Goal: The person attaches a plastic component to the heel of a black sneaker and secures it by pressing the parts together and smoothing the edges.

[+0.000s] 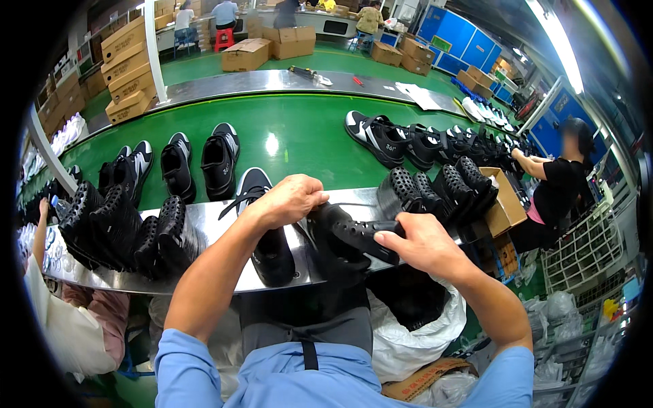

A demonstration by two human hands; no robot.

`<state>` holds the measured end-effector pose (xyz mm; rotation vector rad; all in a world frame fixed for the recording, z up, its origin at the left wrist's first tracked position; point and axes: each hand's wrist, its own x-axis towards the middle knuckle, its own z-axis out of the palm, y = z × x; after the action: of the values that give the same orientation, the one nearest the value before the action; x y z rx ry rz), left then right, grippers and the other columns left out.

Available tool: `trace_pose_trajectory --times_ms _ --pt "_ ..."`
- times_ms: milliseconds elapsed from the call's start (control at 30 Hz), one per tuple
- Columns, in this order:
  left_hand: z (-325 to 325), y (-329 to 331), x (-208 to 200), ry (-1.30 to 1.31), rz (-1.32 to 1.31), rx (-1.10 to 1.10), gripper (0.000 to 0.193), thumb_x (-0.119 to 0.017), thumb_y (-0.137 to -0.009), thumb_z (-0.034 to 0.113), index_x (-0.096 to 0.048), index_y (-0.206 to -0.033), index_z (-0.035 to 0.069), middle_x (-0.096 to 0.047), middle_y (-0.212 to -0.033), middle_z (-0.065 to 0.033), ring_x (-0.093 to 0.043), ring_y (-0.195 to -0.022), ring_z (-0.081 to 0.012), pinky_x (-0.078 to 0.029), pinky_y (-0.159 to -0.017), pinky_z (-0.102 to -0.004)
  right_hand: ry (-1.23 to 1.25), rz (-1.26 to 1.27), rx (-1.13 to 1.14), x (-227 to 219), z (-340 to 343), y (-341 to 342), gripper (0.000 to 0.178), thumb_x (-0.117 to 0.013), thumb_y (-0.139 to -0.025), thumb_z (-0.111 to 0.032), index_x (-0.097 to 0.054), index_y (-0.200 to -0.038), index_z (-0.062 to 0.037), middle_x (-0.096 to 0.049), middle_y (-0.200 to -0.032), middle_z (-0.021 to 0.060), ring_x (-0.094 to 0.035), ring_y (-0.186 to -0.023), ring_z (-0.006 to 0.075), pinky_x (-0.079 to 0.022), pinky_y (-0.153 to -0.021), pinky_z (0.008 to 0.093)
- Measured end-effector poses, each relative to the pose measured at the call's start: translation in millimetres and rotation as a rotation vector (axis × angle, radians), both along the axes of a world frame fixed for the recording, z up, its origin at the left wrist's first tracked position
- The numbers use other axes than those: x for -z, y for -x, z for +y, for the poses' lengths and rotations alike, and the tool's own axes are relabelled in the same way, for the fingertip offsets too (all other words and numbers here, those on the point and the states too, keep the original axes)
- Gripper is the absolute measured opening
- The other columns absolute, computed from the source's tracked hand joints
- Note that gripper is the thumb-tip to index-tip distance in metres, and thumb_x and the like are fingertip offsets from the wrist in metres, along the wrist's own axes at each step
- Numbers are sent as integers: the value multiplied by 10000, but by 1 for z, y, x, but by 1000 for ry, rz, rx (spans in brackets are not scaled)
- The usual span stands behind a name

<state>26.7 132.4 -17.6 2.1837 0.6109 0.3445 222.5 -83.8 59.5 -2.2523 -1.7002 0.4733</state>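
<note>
In front of my body, my left hand [289,202] is closed at the far end of a black sneaker [326,248], which is smeared by motion. My right hand [425,245] pinches a black perforated shoe insert [357,234] between thumb and fingers. The insert lies over the shoe's opening; how far it reaches inside is hidden. Just left of it, another black sneaker with a grey-white toe [275,255] rests on the metal ledge, partly behind my left wrist. Nested stacks of similar black inserts stand at the right [401,190] and the left [180,231].
Pairs of black sneakers [221,160] stand on the green conveyor belt [292,129], with a longer row [377,136] at right. An open carton [507,204] sits beyond the right stacks. A white sack [435,333] hangs below the ledge. One person [558,177] works at right, another [75,319] at left.
</note>
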Motion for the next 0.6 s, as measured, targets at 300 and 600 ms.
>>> trace_pose_trajectory --times_ms 300,600 --pt "-20 -52 24 -238 -190 -211 283 -636 -1002 253 -660 -945 -23 -694 -931 -279 -681 -940 -457 -529 -822 -519 -91 -57 -198 67 51 6 299 -718 -906 -226 -645 -1000 48 -707 -916 281 -704 -903 476 -564 -837 529" --pt "-78 -56 52 -43 75 -517 881 -721 -820 181 -324 -1578 -32 -727 -1031 -335 -715 -1023 -475 -551 -938 -506 80 28 97 86 78 -8 335 -720 -800 -197 -727 -898 123 -708 -980 368 -718 -1011 481 -567 -888 519"
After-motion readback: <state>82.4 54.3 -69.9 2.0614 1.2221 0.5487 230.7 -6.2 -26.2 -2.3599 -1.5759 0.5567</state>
